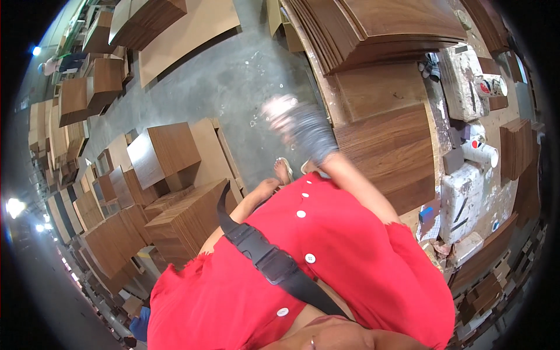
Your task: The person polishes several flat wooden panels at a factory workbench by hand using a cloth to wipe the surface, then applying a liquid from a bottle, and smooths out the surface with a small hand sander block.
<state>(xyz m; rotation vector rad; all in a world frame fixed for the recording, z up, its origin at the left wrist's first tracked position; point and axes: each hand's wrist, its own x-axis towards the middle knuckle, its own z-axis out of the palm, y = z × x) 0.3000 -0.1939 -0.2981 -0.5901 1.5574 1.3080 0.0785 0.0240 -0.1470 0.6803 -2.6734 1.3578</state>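
One gloved hand, your right hand (297,125), is raised and blurred beside the near edge of the dark wood panel (388,149) lying on the workbench (318,76); whether its fingers are spread or curled, you cannot tell. Your left hand is out of view behind your red shirt (326,256). Swinging fast near that edge, you could knock the stacked veneer sheets (379,26) askew or clip the white spray cans (481,151) off the bench.
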